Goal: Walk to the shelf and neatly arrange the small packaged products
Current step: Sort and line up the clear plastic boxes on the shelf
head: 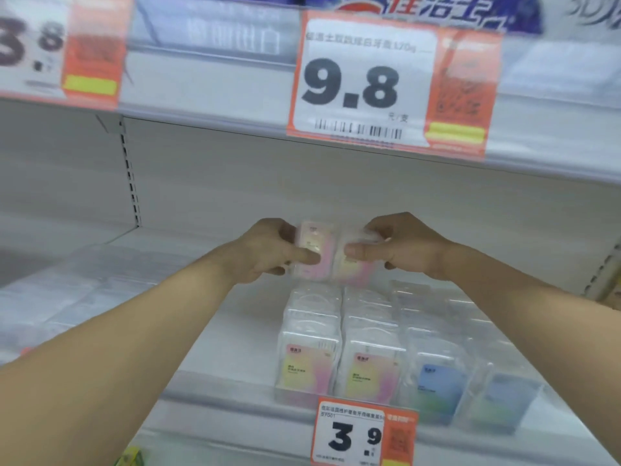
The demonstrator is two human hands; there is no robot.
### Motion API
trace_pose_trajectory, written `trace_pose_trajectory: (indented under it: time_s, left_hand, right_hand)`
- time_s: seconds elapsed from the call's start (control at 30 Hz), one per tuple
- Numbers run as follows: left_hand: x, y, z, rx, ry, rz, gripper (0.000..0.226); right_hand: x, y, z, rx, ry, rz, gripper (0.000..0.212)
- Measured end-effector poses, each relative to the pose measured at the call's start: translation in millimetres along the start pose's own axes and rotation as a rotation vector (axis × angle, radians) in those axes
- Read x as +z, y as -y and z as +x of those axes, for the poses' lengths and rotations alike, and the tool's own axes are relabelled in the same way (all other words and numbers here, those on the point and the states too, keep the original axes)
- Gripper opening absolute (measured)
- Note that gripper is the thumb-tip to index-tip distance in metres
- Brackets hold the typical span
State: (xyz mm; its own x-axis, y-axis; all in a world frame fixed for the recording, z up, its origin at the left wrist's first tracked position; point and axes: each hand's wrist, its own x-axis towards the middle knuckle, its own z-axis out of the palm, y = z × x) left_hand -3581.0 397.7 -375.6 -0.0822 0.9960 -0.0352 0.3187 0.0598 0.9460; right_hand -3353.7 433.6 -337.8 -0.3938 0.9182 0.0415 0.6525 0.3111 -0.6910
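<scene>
Head view: both hands are raised over the shelf (235,331), holding a couple of small clear packs (331,255) with pink-yellow labels between them. The left hand (268,252) grips the left side, its thumb laid across the front face and its fingers curled behind. The right hand (400,245) mirrors it on the right side, thumb on the front and fingers wrapped round the far edge. The two thumb tips nearly meet at the middle of the packs. How many packs are in the bundle I cannot tell; motion blur smears their edges.

The held packs stand upright with labels facing the camera, their long axis roughly vertical and tilted slightly. They hang clear of the shelf, above and just behind the rows (339,344) of matching packs standing below. Those rows run front to back: two with pink-yellow labels on the left, and blue-labelled ones (437,381) to their right. A 3.9 price tag (366,432) sits on the shelf lip before them, and a 9.8 tag (393,82) hangs from the shelf above.

The coming move likely turns on the drop straight down and slightly toward the person: the held packs' labels match the pink-yellow rows directly beneath, so they probably belong at the back of those rows. Both hands are equally near.
</scene>
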Motion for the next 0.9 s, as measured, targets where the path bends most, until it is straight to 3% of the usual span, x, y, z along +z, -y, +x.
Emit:
trace_pose_trajectory:
  time_s: [0.1, 0.2, 0.3, 0.4, 0.53, 0.77, 0.83, 0.9]
  left_hand:
    - [-1, -2, -17, 0.062, 0.142, -0.019, 0.058]
    - [-2, 1, -27, 0.062, 0.292, 0.053, 0.057]
    - [-3, 0, -33, -0.024, 0.306, 0.003, 0.037]
    - [-5, -4, -37, -0.071, 0.315, 0.014, 0.02]
    - [-1, -6, -40, -0.078, 0.367, 0.068, 0.025]
    - [11, -2, -46, -0.054, 0.322, 0.103, 0.02]
    - [13, -2, -48, -0.059, 0.31, 0.084, 0.02]
    - [16, -3, -51, -0.061, 0.301, 0.058, 0.02]
  right_hand:
    - [0, 2, -9, 0.013, 0.09, -0.041, 0.034]
    - [0, 4, -15, 0.018, 0.141, -0.062, 0.035]
    - [-1, 5, -19, 0.025, 0.198, -0.144, 0.044]
    - [-2, 6, -21, 0.028, 0.229, -0.198, 0.04]
    - [2, 6, -25, 0.044, 0.317, -0.256, 0.031]
    - [8, 17, -33, 0.123, 0.335, -0.442, 0.052]
    - [7, 19, -36, 0.147, 0.31, -0.428, 0.069]
    - [-3, 19, -41, 0.111, 0.234, -0.442, 0.073]
